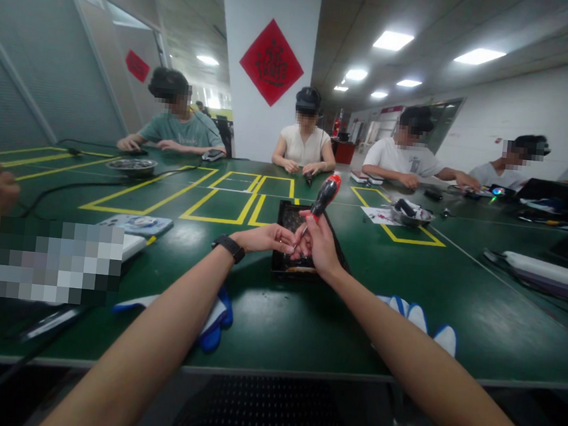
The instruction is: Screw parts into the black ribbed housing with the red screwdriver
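Observation:
My right hand (321,247) is closed around a screwdriver (326,194) with a red and black handle. The handle leans up and away to the right, and the shaft runs down between my fingers. Close beside it, my left hand (274,240), with a black watch (229,248) on the wrist, has its fingertips pinched near the screwdriver's tip. Whatever sits in that pinch is too small to make out. Both hands are over a black tray (303,275) on the green table (272,332). Small dark bits lie in the tray, partly hidden by my hands.
Blue and white gloves (213,323) lie under my left forearm, and another glove (419,316) beside my right. Metal bowls (132,167) (412,214) stand farther back. A phone-like box (137,224) is at left, a white case (547,270) at right. Several people sit around the table.

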A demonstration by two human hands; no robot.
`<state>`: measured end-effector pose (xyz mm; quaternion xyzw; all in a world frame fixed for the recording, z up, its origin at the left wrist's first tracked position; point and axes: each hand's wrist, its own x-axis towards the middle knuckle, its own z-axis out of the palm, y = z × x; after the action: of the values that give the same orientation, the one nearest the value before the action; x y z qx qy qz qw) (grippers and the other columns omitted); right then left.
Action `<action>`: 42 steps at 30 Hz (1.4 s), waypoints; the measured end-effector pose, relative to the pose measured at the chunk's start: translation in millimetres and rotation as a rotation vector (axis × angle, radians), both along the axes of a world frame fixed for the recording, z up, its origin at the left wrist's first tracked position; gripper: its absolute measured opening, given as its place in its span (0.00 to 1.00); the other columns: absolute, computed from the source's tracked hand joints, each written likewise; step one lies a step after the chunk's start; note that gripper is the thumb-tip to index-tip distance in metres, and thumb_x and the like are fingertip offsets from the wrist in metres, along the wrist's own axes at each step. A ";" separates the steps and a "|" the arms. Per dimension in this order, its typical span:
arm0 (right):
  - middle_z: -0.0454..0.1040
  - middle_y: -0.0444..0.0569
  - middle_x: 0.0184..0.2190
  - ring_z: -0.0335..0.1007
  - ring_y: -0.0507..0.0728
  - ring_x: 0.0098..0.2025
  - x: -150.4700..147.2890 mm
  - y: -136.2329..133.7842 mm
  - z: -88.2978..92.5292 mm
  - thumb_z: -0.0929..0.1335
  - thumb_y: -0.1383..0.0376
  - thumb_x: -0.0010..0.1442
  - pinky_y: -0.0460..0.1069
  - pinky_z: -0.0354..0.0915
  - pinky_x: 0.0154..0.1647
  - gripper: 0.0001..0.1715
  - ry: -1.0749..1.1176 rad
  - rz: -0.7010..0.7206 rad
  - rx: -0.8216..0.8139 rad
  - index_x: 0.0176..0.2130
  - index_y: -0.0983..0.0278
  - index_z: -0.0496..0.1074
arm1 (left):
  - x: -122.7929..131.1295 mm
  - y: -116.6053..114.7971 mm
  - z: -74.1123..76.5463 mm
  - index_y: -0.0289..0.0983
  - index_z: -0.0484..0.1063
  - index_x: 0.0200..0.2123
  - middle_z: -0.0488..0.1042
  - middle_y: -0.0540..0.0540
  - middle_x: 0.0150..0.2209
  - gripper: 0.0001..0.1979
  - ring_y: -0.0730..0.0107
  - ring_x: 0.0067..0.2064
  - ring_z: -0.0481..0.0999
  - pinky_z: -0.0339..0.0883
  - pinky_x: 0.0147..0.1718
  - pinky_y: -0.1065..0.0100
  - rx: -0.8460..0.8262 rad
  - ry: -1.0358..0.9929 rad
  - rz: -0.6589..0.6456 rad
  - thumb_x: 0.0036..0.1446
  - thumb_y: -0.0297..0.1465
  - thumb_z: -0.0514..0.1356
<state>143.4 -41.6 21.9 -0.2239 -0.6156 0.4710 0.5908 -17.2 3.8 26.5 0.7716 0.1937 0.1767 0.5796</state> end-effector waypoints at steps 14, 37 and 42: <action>0.65 0.36 0.19 0.50 0.43 0.12 0.2 -4.2 -1.8 0.57 0.52 0.60 0.40 0.51 0.12 0.19 -0.036 -0.013 0.057 0.45 0.61 0.59 | 0.1 -0.1 -3.5 0.30 0.73 0.36 0.75 0.42 0.37 0.13 0.70 0.39 0.73 0.62 0.46 0.66 0.006 0.003 0.009 0.49 0.32 0.63; 0.67 0.37 0.21 0.52 0.43 0.12 0.2 -0.2 -0.7 0.57 0.53 0.61 0.40 0.51 0.11 0.17 0.060 -0.051 0.026 0.45 0.61 0.58 | 1.9 2.0 -5.1 0.30 0.73 0.37 0.75 0.43 0.36 0.14 0.71 0.39 0.72 0.62 0.45 0.68 0.051 -0.011 0.073 0.51 0.35 0.61; 0.67 0.37 0.21 0.51 0.42 0.12 0.2 0.0 0.0 0.59 0.53 0.60 0.39 0.47 0.11 0.17 0.061 -0.145 0.067 0.44 0.61 0.59 | 4.7 1.9 -8.7 0.32 0.71 0.40 0.74 0.46 0.37 0.17 0.73 0.37 0.72 0.64 0.42 0.67 0.075 -0.003 0.130 0.45 0.32 0.65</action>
<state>143.6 -41.7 21.9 -0.2337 -0.5948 0.4129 0.6489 -12.5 5.7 17.8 0.7782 0.2359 0.2221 0.5379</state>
